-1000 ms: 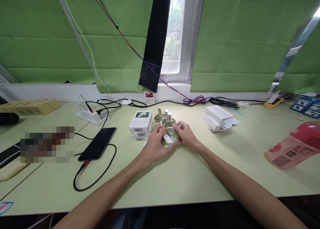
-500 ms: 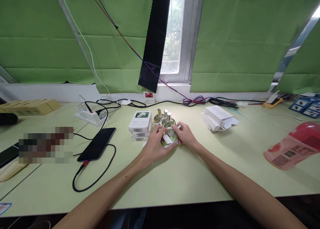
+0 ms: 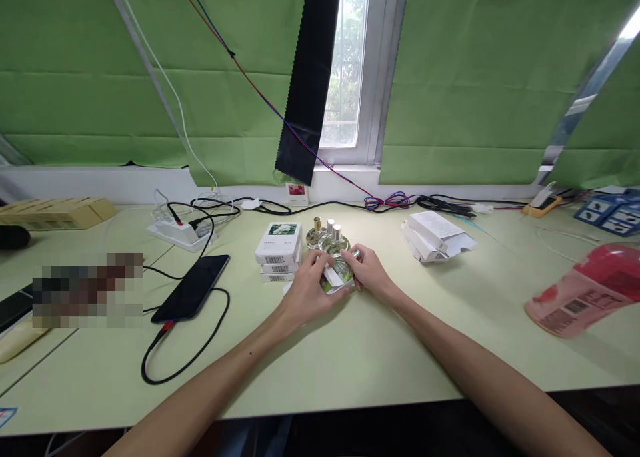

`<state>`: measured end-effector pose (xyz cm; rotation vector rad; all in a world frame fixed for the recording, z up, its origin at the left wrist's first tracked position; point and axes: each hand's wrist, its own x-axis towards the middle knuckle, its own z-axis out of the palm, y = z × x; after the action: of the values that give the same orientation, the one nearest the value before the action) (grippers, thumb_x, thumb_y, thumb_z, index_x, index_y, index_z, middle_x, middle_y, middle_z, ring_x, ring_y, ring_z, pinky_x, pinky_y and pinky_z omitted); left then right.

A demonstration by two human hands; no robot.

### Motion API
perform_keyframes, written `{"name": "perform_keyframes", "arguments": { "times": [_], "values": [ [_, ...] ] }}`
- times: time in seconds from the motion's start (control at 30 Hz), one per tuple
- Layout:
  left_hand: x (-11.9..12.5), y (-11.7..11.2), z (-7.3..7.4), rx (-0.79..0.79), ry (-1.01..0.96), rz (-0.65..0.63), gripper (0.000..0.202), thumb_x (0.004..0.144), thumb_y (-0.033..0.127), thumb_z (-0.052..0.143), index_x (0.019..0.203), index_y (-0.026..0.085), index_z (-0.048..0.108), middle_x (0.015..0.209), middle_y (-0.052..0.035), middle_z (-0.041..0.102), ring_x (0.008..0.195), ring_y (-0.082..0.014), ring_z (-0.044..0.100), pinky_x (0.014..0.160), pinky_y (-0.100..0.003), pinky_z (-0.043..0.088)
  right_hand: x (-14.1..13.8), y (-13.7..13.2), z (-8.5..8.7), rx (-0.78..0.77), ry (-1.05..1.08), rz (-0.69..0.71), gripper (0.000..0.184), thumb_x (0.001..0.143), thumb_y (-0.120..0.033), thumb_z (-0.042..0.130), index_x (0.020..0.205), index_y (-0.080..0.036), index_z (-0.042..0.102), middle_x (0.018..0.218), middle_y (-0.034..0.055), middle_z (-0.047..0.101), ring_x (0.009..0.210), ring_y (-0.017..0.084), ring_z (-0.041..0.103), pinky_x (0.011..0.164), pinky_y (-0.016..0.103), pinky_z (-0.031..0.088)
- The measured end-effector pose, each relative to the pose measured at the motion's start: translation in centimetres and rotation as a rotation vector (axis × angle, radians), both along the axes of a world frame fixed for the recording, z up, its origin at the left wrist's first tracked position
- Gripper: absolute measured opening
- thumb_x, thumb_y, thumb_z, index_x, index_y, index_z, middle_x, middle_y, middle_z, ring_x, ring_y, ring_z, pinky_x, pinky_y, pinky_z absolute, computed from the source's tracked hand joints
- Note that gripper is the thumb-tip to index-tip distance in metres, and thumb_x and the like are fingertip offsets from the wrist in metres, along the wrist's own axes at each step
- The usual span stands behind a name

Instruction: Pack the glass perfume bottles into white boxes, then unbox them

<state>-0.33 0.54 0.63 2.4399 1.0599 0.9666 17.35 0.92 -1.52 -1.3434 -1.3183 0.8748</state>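
Note:
My left hand point(image 3: 309, 285) is closed on a small white box point(image 3: 332, 277) with a green print, low over the table; its fingers hide part of it. My right hand point(image 3: 371, 272) pinches a round, clear perfume bottle point(image 3: 343, 268) near its silver cap, right against the box. Whether the bottle is partly inside the box I cannot tell. Just beyond my fingers stand a gold-capped perfume bottle point(image 3: 316, 234) and silver-capped perfume bottles point(image 3: 336, 243). Beside my left hand is a stack of white boxes point(image 3: 279, 244), the top one with a white-flower picture.
Crumpled white cartons point(image 3: 436, 236) lie to the right, with a pink cup-shaped container point(image 3: 575, 297) farther over. A phone point(image 3: 193, 288) with a looping cable lies left. Behind it sits a power strip point(image 3: 183, 234). Cables point(image 3: 345, 206) run along the wall.
Both hands keep nearly the same pose, with the bottle and box held together. The whole view has shifted very slightly.

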Motion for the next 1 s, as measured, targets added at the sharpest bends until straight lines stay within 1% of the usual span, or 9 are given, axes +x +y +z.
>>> {"name": "perform_keyframes", "arguments": {
  "times": [0.1, 0.23, 0.33, 0.5, 0.67, 0.8, 1.0],
  "values": [
    [0.00, 0.02, 0.05, 0.004, 0.003, 0.000, 0.033, 0.079, 0.038, 0.076, 0.098, 0.024, 0.052, 0.107, -0.0039, 0.056, 0.086, -0.0198, 0.060, 0.068, -0.032, 0.050, -0.03, -0.03, 0.08, -0.007, 0.025, 0.010, 0.036, 0.091, -0.056, 0.057, 0.075, -0.025, 0.048, 0.038, -0.0085, 0.046, 0.029, 0.013, 0.042, 0.032, 0.024, 0.033],
    [0.00, 0.00, 0.16, 0.006, -0.003, -0.006, 0.033, 0.078, 0.036, 0.076, 0.099, 0.024, 0.052, 0.106, -0.0038, 0.056, 0.087, -0.0199, 0.060, 0.068, -0.032, 0.050, 0.04, 0.03, 0.07, -0.040, 0.130, 0.034, 0.046, 0.092, -0.067, 0.047, 0.078, -0.024, 0.051, 0.036, -0.0085, 0.042, 0.027, 0.013, 0.040, 0.030, 0.023, 0.028],
    [0.01, -0.04, 0.23, 0.000, -0.002, -0.001, 0.033, 0.078, 0.035, 0.077, 0.098, 0.024, 0.052, 0.105, -0.0034, 0.056, 0.088, -0.0203, 0.060, 0.068, -0.032, 0.050, 0.15, 0.15, 0.03, -0.089, 0.215, 0.038, 0.051, 0.093, -0.069, 0.042, 0.079, -0.022, 0.056, 0.038, -0.0076, 0.041, 0.026, 0.013, 0.042, 0.028, 0.022, 0.026],
    [0.04, -0.02, 0.16, 0.003, 0.003, 0.001, 0.035, 0.078, 0.036, 0.077, 0.100, 0.024, 0.052, 0.105, -0.0036, 0.055, 0.087, -0.0203, 0.059, 0.067, -0.032, 0.049, 0.20, 0.20, 0.35, -0.146, 0.286, 0.010, 0.043, 0.094, -0.055, 0.045, 0.078, -0.018, 0.060, 0.043, -0.0057, 0.046, 0.026, 0.010, 0.042, 0.028, 0.020, 0.024],
    [0.09, -0.06, 0.17, -0.001, 0.003, 0.003, 0.036, 0.077, 0.034, 0.077, 0.102, 0.024, 0.052, 0.105, -0.0038, 0.055, 0.087, -0.0203, 0.059, 0.067, -0.032, 0.049, 0.22, 0.21, 0.65, -0.187, 0.315, 0.011, 0.031, 0.088, -0.042, 0.046, 0.078, -0.017, 0.062, 0.045, -0.0053, 0.048, 0.027, 0.009, 0.043, 0.029, 0.019, 0.025],
    [0.07, -0.03, 0.19, -0.002, 0.010, 0.003, 0.036, 0.078, 0.035, 0.076, 0.102, 0.024, 0.052, 0.106, -0.0041, 0.055, 0.088, -0.0206, 0.059, 0.067, -0.032, 0.049, 0.28, 0.33, 0.49, -0.213, 0.340, 0.027, 0.025, 0.083, -0.035, 0.046, 0.079, -0.017, 0.063, 0.049, -0.0050, 0.050, 0.028, 0.009, 0.044, 0.029, 0.019, 0.025],
    [0.01, 0.03, 0.09, 0.001, 0.014, 0.010, 0.037, 0.077, 0.035, 0.077, 0.102, 0.023, 0.053, 0.107, -0.0044, 0.056, 0.088, -0.0207, 0.059, 0.068, -0.032, 0.049, 0.30, 0.26, 0.51, -0.257, 0.390, 0.052, 0.019, 0.079, -0.028, 0.045, 0.082, -0.018, 0.061, 0.051, -0.0049, 0.049, 0.029, 0.008, 0.040, 0.030, 0.020, 0.024]
  ]
}}
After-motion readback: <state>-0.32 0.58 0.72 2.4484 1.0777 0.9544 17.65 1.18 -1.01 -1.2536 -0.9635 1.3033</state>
